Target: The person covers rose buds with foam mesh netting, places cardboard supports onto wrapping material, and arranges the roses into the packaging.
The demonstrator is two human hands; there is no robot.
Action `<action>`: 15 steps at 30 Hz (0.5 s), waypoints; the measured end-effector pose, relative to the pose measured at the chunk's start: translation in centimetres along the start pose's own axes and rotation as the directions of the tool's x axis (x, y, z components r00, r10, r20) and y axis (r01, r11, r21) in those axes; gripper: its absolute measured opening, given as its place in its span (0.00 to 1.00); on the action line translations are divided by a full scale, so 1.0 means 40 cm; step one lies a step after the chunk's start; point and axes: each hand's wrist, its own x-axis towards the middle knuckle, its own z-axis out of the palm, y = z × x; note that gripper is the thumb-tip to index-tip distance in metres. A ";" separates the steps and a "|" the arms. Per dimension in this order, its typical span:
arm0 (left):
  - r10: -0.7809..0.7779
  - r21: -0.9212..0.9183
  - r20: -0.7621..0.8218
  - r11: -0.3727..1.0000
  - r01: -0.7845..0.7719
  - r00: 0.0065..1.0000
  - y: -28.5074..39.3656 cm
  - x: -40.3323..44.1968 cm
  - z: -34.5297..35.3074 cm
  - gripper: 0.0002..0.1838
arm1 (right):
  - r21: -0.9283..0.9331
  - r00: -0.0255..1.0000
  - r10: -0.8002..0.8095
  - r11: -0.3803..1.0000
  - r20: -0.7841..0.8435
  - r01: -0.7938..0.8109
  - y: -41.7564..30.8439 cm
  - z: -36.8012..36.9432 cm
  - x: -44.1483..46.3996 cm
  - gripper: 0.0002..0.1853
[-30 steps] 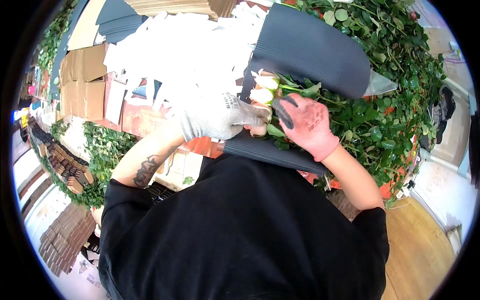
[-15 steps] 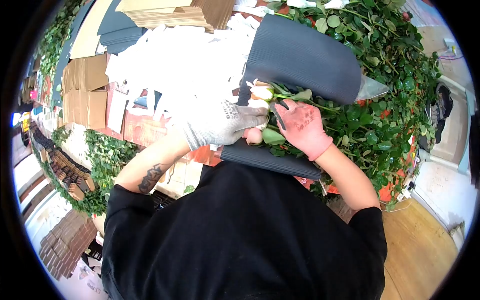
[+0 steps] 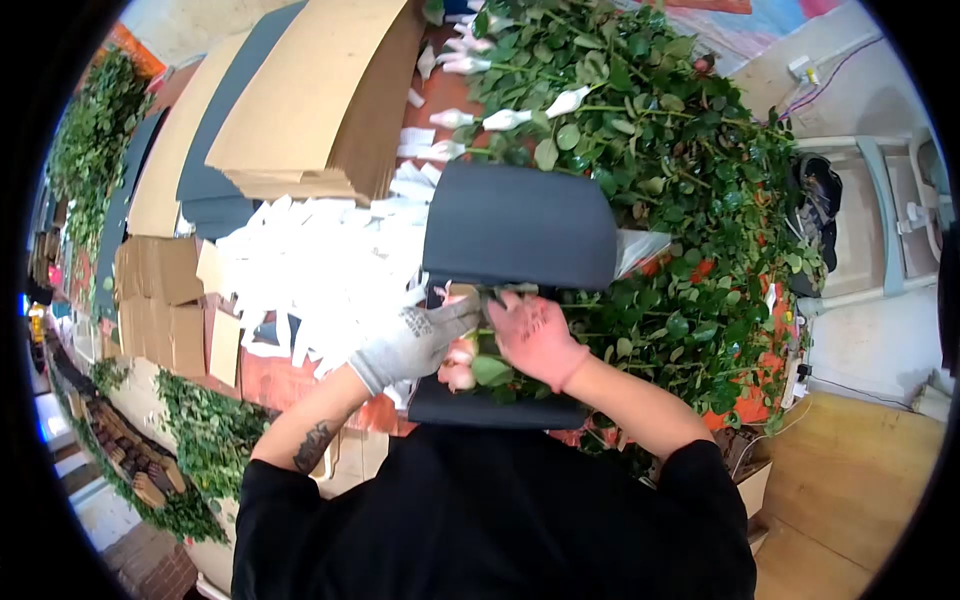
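Roses (image 3: 458,372) with pale pink heads lie on the table, between the upper and lower parts of a dark ridged sheet (image 3: 520,222), in front of the person's black shirt (image 3: 490,510). The left hand (image 3: 422,338), in a grey glove, reaches over the flower heads from the left with its fingers stretched out toward the other glove; whether it grips a bloom or only presses on it, I cannot tell. The right hand (image 3: 540,340), in a pink glove, is bent over the stems just beside the heads, fingertips close to those of the left; what it pinches, if anything, is hidden.

Clear plastic (image 3: 640,250) sticks out past the right end of the sheet's upper part. Leafy stems (image 3: 690,330) spread over the right side of the table, and several buds in white wraps (image 3: 508,120) lie along their near edge, beyond the sheet. White paper strips (image 3: 330,255) are heaped left of the sheet, beside a tall stack of brown cardboard (image 3: 310,100). Folded boxes (image 3: 160,310) lie farther left, on the reddish table (image 3: 275,382).
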 end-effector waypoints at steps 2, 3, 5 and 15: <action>0.047 0.084 -0.007 0.995 -0.047 0.999 -0.004 0.007 -0.020 0.28 | 0.098 0.996 -0.086 0.992 0.005 0.085 0.017 -0.179 0.003 0.19; 0.070 0.152 -0.003 0.986 -0.069 0.998 -0.003 0.003 -0.022 0.28 | 0.059 0.949 -0.182 0.977 -0.258 0.203 0.039 -0.215 -0.005 0.20; 0.012 0.129 0.069 0.991 -0.021 0.998 -0.009 -0.012 -0.002 0.29 | 0.205 0.835 -0.164 0.928 -0.525 0.311 0.120 -0.334 0.079 0.11; -0.043 0.053 0.051 0.998 0.040 0.998 0.031 0.012 -0.035 0.21 | -0.520 0.967 0.160 0.819 -0.198 -0.242 0.661 -0.123 0.442 0.10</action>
